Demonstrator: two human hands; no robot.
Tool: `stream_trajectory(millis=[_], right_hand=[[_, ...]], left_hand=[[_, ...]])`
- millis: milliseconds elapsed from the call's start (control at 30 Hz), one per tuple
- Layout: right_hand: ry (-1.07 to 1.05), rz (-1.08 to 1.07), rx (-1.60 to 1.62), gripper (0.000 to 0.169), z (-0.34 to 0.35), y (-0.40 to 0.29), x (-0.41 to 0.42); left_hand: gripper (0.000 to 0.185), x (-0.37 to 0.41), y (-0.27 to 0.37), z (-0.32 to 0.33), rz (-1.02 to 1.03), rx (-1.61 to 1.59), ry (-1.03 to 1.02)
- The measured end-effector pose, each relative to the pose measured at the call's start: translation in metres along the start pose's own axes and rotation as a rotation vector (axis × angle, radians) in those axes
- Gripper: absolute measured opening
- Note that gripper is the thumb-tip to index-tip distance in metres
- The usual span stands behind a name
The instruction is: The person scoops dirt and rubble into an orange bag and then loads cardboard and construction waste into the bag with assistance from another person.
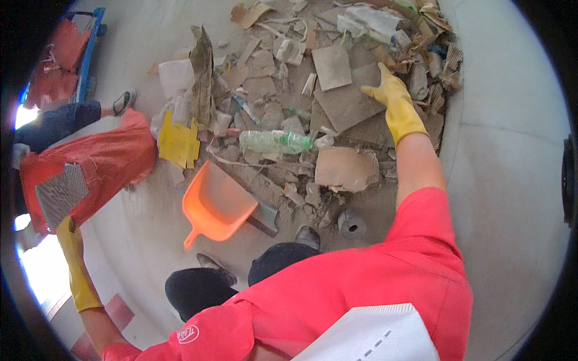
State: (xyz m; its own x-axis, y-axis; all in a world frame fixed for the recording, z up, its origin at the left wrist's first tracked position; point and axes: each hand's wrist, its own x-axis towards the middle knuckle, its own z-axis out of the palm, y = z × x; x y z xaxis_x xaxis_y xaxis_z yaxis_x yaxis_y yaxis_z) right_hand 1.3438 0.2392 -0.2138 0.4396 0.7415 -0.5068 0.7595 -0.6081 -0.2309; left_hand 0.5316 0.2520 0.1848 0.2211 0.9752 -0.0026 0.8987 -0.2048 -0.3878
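Observation:
My left hand [72, 250], in a yellow rubber glove, is at the mouth of a red woven sack [113, 155]. It grips the lower end of a grey corrugated piece [62, 194] that lies in the sack's mouth. My right hand [393, 95], gloved the same way, reaches over the debris pile with thumb and fingers apart. Below it lies a flat, dusty cardboard sheet [350, 97]; whether the fingertips touch the pile cannot be told. A smaller cardboard piece [332, 67] rests just beyond that sheet.
An orange dustpan [219, 205] lies before my feet, near a clear plastic bottle [275, 141], yellow cardboard [177, 141] and a grey roll [351, 224]. Another person's dark-clothed leg [63, 124] is beside the sack. A blue-framed cart [89, 54] with red sacks stands at upper left.

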Motion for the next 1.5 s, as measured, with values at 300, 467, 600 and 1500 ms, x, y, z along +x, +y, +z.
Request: stream_trajectory(millis=[300, 467, 600, 1500], right_hand=[[-0.37, 0.016, -0.5, 0.104, -0.016, 0.003, -0.021], [0.014, -0.474, -0.237, 0.103, 0.02, 0.015, 0.002], [-0.189, -0.265, -0.372, 0.097, 0.006, -0.032, -0.04], [0.305, -0.724, 0.12, 0.082, -0.2, -0.265, -0.156]], left_hand=[[0.022, -0.012, -0.025, 0.003, -0.059, -0.085, -0.137], [0.019, -0.012, -0.035, 0.017, -0.009, -0.101, 0.024], [0.016, -0.009, -0.01, -0.005, 0.009, 0.005, -0.16], [0.008, -0.031, 0.041, -0.007, 0.037, 0.214, 0.053]])
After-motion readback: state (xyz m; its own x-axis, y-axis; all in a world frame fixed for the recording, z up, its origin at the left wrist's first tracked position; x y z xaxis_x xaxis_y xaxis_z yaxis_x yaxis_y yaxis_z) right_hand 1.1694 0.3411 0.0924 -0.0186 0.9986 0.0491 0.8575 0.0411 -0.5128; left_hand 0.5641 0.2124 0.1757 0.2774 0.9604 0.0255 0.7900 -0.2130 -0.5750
